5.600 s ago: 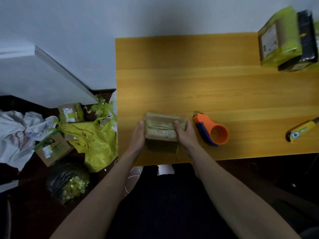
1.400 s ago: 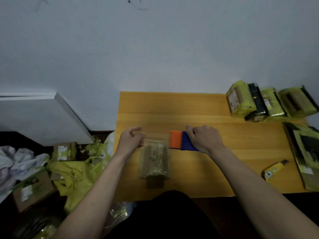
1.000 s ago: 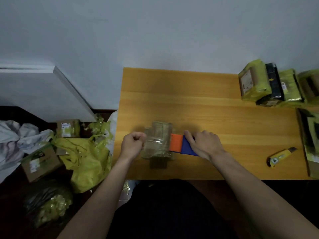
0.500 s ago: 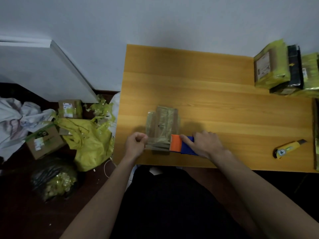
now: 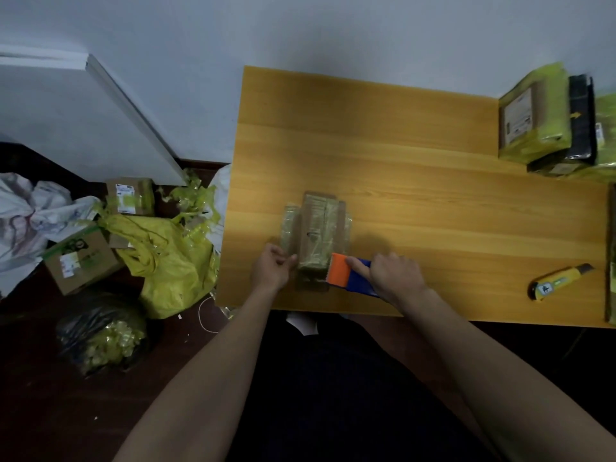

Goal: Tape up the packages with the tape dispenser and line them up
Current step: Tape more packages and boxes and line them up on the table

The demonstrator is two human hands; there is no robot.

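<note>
A small brown cardboard package (image 5: 316, 233) wrapped in clear tape lies near the front edge of the wooden table (image 5: 416, 155). My right hand (image 5: 391, 273) grips the orange and blue tape dispenser (image 5: 346, 274), whose orange blade end sits against the package's near right corner. My left hand (image 5: 271, 270) pinches a strip of tape at the package's near left side. A row of taped packages (image 5: 533, 116), yellow-green and black, stands upright at the table's back right.
A yellow utility knife (image 5: 556, 282) lies at the table's front right. Another flat package (image 5: 612, 255) shows at the right edge. On the floor to the left lie cardboard boxes (image 5: 80, 260), yellow bags (image 5: 166, 258), a black bag (image 5: 100, 331) and white cloth (image 5: 30, 215).
Both hands and the dispenser have drawn the tape from the package's far end toward its near end. The camera has tilted down.
</note>
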